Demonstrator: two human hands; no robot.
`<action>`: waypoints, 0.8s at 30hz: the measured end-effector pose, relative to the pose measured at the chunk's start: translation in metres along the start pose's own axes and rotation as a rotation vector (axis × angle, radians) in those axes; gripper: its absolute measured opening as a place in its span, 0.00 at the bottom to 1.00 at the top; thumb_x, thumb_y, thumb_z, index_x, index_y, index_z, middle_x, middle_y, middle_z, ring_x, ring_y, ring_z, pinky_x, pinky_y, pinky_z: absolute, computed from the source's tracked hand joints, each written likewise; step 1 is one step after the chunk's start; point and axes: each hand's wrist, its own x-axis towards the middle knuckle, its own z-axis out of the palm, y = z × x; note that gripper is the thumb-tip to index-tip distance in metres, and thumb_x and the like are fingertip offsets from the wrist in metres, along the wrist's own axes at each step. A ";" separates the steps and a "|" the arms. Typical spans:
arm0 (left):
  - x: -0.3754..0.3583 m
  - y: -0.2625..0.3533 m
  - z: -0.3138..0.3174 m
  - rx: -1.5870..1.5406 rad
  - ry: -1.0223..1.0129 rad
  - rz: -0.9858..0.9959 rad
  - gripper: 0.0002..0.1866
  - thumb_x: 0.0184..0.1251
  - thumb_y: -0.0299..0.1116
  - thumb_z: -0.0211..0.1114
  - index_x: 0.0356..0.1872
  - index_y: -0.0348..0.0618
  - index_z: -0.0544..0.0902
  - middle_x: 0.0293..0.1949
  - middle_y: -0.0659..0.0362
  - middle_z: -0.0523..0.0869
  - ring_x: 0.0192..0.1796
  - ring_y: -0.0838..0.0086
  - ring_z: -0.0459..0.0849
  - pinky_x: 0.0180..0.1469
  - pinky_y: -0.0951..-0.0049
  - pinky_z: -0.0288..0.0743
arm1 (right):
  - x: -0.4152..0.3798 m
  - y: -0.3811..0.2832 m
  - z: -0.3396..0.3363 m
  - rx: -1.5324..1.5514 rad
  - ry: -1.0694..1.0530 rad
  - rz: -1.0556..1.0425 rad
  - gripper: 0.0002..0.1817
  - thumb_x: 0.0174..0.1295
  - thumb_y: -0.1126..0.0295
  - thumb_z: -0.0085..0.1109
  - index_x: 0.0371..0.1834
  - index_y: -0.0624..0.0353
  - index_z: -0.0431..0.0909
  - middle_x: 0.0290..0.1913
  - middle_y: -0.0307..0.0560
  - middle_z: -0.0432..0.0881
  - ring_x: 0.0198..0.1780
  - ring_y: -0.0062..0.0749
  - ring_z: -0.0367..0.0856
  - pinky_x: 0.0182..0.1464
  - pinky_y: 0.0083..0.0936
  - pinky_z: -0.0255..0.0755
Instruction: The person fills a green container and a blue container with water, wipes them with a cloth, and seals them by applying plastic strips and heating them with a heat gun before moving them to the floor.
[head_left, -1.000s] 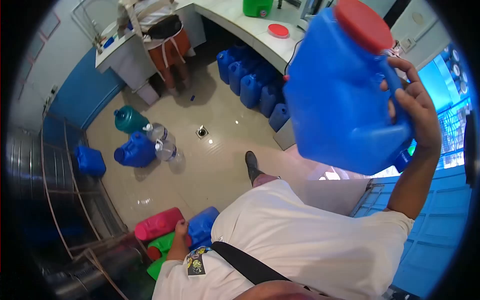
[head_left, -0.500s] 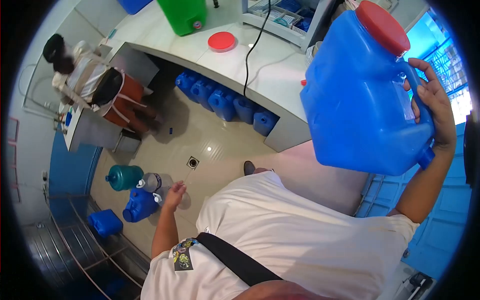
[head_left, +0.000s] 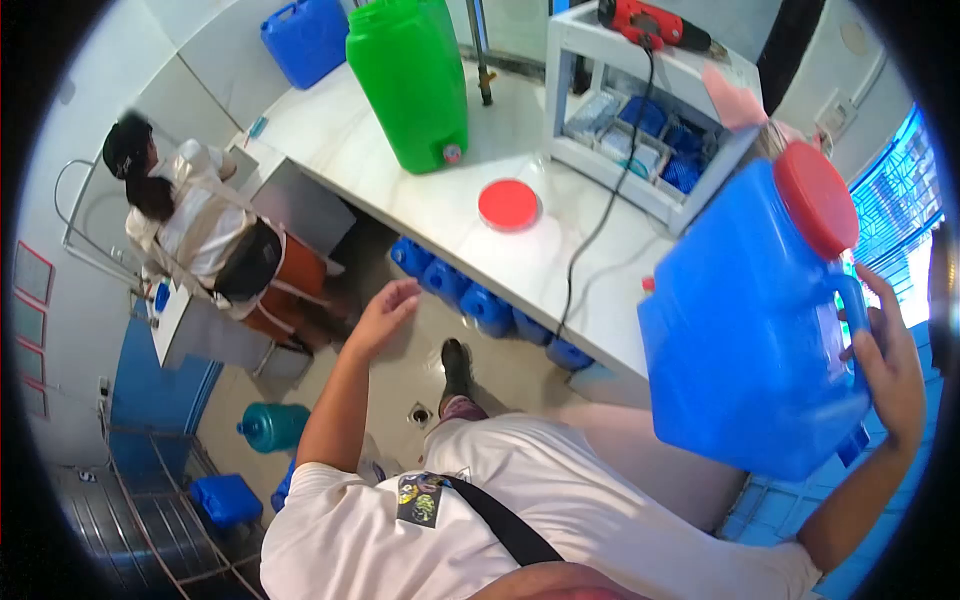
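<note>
Container of angular blue plastic with a round red lid is gripped by its handle in the right hand near the glossy white countertop, the left hand being held loosely open.

Table, white: green container, standing; blue jug, farther back; round red lid, flat, near the front edge; white shelf unit, at the back; black cable, trailing to the front edge.

Floor, beige, glossy: blue jugs, in a row, partly under the table; teal bottle; blue container, far left.
</note>
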 end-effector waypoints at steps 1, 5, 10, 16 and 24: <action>0.028 0.025 -0.016 -0.055 0.020 0.114 0.20 0.75 0.30 0.61 0.63 0.36 0.74 0.58 0.56 0.82 0.60 0.71 0.78 0.65 0.71 0.70 | -0.003 -0.010 -0.006 -0.056 -0.029 0.081 0.39 0.68 0.47 0.55 0.77 0.53 0.58 0.55 0.51 0.80 0.48 0.31 0.80 0.49 0.26 0.75; 0.140 0.136 -0.098 -0.094 0.219 0.394 0.17 0.75 0.28 0.59 0.61 0.34 0.75 0.55 0.56 0.83 0.58 0.73 0.80 0.64 0.71 0.71 | -0.021 0.005 0.004 -0.378 0.118 0.112 0.39 0.70 0.47 0.53 0.79 0.53 0.57 0.71 0.57 0.69 0.72 0.47 0.68 0.71 0.43 0.64; 0.274 0.265 -0.205 -0.074 0.370 0.864 0.15 0.75 0.32 0.61 0.57 0.38 0.78 0.52 0.58 0.84 0.54 0.73 0.81 0.60 0.72 0.73 | -0.015 -0.032 0.029 -1.247 0.252 0.208 0.36 0.71 0.53 0.54 0.78 0.55 0.58 0.77 0.54 0.61 0.78 0.48 0.57 0.77 0.46 0.52; 0.251 0.324 -0.162 0.048 0.202 1.372 0.13 0.75 0.26 0.57 0.56 0.31 0.77 0.52 0.49 0.85 0.53 0.67 0.84 0.58 0.69 0.77 | 0.043 -0.159 0.106 -0.549 0.368 0.149 0.26 0.72 0.63 0.54 0.70 0.60 0.67 0.69 0.55 0.73 0.70 0.49 0.70 0.71 0.42 0.62; 0.356 0.389 -0.209 0.088 0.437 1.095 0.16 0.70 0.26 0.58 0.57 0.37 0.78 0.59 0.48 0.80 0.56 0.61 0.80 0.60 0.66 0.72 | 0.260 -0.208 0.282 0.160 0.059 -0.508 0.18 0.65 0.70 0.59 0.57 0.62 0.76 0.55 0.56 0.79 0.55 0.54 0.78 0.58 0.39 0.72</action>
